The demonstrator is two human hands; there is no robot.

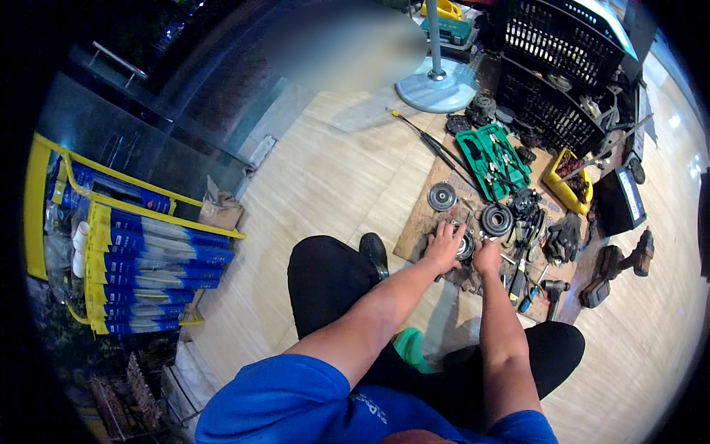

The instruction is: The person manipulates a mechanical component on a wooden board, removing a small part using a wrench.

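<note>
The floor [333,170] at left leaves room to pass. Ahead, an open green case [482,134] blocks the way; rightward, a dark glove [563,238] and drill [640,254] obstruct.

White lettering [370,409] is located on the chest of the blue shirt [277,396]. Small printed markings are located on the blue-and-yellow packages [163,255] in the yellow rack [35,214]; these are too small to read. A pale label [629,195] is located on the black box [609,201]; its print is illegible.
</note>
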